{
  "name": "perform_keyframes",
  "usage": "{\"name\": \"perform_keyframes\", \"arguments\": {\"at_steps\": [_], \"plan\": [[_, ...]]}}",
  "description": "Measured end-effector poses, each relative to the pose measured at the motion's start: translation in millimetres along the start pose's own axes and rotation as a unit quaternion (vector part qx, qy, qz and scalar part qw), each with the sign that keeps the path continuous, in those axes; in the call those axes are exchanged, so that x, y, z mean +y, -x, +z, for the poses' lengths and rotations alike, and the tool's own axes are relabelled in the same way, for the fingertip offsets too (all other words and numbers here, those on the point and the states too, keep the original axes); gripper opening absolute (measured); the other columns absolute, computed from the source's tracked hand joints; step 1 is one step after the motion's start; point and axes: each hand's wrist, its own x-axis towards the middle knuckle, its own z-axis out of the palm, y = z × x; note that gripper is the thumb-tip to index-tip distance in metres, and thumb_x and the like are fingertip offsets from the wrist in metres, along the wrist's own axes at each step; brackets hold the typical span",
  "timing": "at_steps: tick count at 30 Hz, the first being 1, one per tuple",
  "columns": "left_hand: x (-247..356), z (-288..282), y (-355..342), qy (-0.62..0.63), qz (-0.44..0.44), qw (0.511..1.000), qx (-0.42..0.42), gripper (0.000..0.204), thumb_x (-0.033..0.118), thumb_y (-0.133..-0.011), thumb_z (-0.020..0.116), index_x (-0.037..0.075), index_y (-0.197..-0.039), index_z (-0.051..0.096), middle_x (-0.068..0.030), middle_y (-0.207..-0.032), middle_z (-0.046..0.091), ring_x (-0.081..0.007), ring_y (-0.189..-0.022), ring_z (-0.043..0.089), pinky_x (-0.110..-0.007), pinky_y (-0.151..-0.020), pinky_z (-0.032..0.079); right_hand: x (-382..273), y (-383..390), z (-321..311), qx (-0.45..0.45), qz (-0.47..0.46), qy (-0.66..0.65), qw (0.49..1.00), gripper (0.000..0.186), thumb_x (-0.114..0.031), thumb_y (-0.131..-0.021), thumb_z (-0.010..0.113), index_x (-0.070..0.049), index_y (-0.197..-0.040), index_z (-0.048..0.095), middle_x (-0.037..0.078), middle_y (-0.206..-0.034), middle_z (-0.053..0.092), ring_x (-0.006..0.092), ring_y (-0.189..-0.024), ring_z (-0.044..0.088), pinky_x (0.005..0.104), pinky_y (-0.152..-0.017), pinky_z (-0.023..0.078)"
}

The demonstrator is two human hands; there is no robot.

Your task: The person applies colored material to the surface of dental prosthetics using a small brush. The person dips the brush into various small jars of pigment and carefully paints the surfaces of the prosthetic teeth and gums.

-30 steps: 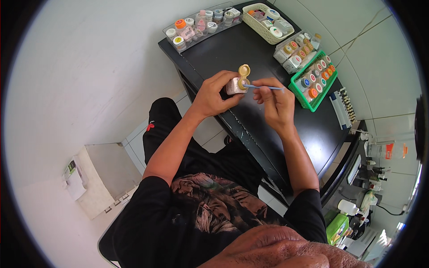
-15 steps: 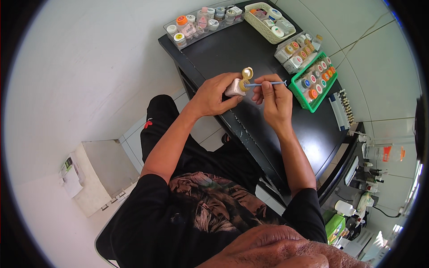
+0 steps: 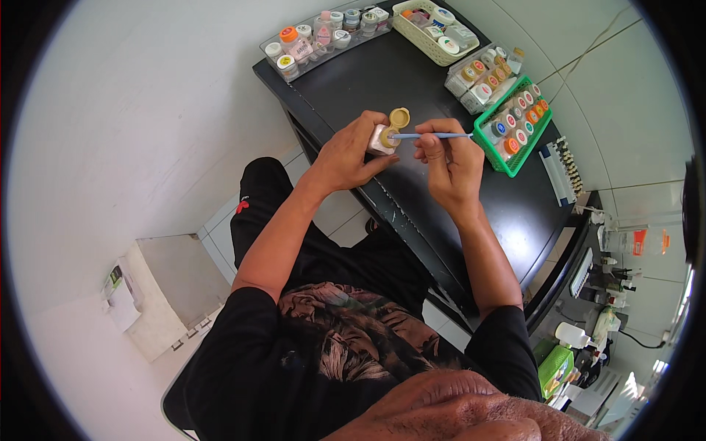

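Note:
My left hand point(image 3: 344, 156) is wrapped round a small clear jar point(image 3: 379, 141) of pale pinkish powder, held tilted above the table's front edge. Its gold flip cap point(image 3: 399, 117) stands open. Between the thumb and fingers of my right hand point(image 3: 454, 163) is a thin light-blue stick point(image 3: 435, 135), held level. The stick's left end reaches the mouth of the jar; how deep it goes is hard to see. Its other end points at the green basket point(image 3: 512, 170) of capped jars just to the right.
On the black table point(image 3: 346, 99) stand a clear tray point(image 3: 312, 66) of bottles, a cream basket point(image 3: 423, 48), a clear box of jars point(image 3: 465, 87) and a rack of small tooth-like tabs point(image 3: 562, 173). A cluttered dark counter point(image 3: 548, 334) lies at the right.
The view has shifted slightly. My right hand has brought the stick's tip a little further over the jar's mouth, and the jar has turned slightly in my left hand.

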Motion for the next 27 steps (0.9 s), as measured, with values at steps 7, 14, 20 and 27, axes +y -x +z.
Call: {"name": "perform_keyframes", "arguments": {"at_steps": [7,14,20,27], "plan": [[2.2,-8.4,-4.1,0.042,0.043,0.998,0.003,0.081,0.015,-0.086,0.097,0.012,-0.159,0.062,-0.0131,-0.144,0.066,-0.0334,-0.122,0.072,-0.043,-0.105,0.058,5.0,2.2,5.4,0.016,-0.114,0.068,0.991,0.006,-0.006,-0.108,0.076,-0.001,-0.112,0.074,0.013,-0.101,0.079,0.0297,-0.073,0.072,0.0378,-0.064,0.054],[4.8,-1.8,-7.3,-0.003,0.036,0.999,0.01,0.088,0.013,-0.081,0.1,0.014,-0.162,0.065,-0.0114,-0.155,0.067,-0.0313,-0.127,0.073,-0.044,-0.108,0.06,11.9,0.8,7.0,-0.013,-0.06,0.101,0.993,0.005,-0.006,-0.109,0.075,-0.002,-0.112,0.073,0.013,-0.1,0.079,0.028,-0.068,0.069,0.0381,-0.062,0.054],[5.1,-0.3,-6.1,0.062,-0.052,0.997,0.008,0.083,0.011,-0.08,0.1,0.014,-0.158,0.069,-0.0136,-0.176,0.053,-0.0318,-0.135,0.074,-0.044,-0.114,0.06,13.0,0.3,4.6,-0.009,-0.07,0.093,0.993,0.005,-0.006,-0.109,0.075,-0.002,-0.112,0.073,0.012,-0.099,0.079,0.027,-0.066,0.067,0.0383,-0.061,0.052],[1.7,0.7,-6.4,0.022,0.015,0.999,0.044,0.086,0.009,-0.08,0.099,0.014,-0.16,0.066,-0.0146,-0.173,0.057,-0.032,-0.138,0.073,-0.045,-0.118,0.057,12.1,-0.2,1.1,-0.014,-0.051,0.09,0.995,0.006,-0.006,-0.11,0.074,-0.002,-0.114,0.073,0.012,-0.098,0.079,0.0252,-0.066,0.067,0.0372,-0.062,0.053]]}}
